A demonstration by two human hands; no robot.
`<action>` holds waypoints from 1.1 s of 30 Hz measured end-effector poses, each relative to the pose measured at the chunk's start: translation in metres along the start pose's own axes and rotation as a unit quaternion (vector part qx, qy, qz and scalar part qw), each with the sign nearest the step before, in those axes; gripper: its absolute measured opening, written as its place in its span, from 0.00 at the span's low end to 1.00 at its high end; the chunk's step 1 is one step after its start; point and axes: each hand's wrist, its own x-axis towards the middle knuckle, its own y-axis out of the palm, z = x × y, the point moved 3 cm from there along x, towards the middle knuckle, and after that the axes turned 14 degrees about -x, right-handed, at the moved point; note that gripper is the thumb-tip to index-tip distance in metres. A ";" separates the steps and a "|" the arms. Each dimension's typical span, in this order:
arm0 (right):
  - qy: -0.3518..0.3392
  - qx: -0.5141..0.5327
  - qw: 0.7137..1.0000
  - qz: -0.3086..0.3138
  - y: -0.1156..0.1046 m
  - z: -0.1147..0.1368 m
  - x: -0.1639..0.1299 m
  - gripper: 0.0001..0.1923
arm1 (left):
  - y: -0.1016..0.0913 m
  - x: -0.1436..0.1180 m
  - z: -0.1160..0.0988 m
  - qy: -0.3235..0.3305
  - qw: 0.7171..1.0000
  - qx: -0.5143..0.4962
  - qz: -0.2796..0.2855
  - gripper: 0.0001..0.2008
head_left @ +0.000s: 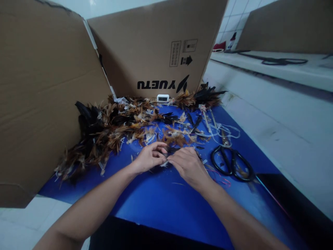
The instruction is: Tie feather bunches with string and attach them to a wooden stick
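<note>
On blue mat (pixel 161 205), cardboard walls (pixel 39 86) around | I see left hand (pixel 149 158), right hand (pixel 188 165) both pinching one small feather (pixel 164 163) between meeting fingertips | scissors (pixel 231 161) just right.

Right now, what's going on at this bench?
A person works bare-handed over a blue mat. The left hand and right hand meet at the fingertips, pinching a small dark feather piece between them. A heap of brown and black feathers lies just beyond, against cardboard screens. Black-handled scissors lie untouched to the right, beside loose white strips. A small white device sits by the back cardboard.
</note>
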 end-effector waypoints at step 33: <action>0.095 -0.033 0.995 -0.006 -0.009 -0.032 0.000 0.12 | -0.099 0.005 -0.050 0.138 0.919 0.262 -0.260 0.11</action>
